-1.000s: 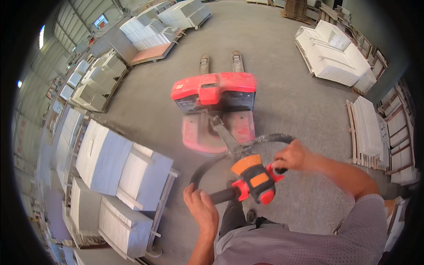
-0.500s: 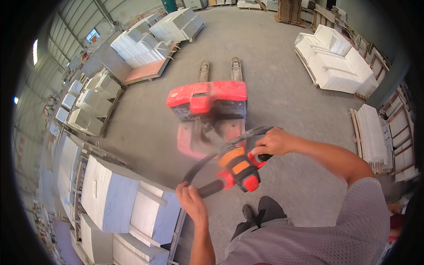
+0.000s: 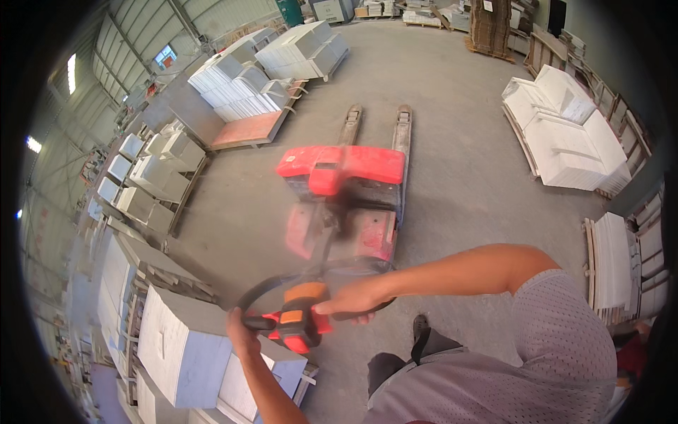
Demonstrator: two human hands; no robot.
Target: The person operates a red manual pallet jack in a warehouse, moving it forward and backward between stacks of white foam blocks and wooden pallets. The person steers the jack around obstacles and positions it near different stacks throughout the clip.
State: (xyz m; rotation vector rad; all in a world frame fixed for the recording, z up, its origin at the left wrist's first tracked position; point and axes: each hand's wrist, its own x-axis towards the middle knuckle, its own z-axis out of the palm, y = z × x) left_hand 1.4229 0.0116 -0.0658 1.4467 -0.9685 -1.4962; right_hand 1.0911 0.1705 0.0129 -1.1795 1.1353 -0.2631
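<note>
left grip [image 3: 244, 333] curled around black end of looped handle [image 3: 295, 319], right grip [image 3: 353, 299] wrapped over other side; boxy red pallet truck [image 3: 353, 168] ahead on gray concrete floor [image 3: 459, 162], scuffed metal forks [image 3: 402, 133] pointing away.

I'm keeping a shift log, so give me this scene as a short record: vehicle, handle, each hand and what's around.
Vehicle: red pallet truck, its forks pointing away from the person
Handle: black, red and orange control handle with a black loop
Left side: left hand closed on the handle's left end
Right side: right hand closed on the handle's right side, mostly covering it
Left of truck: nearby pale slab stack
Right of truck: white slab stack
</note>
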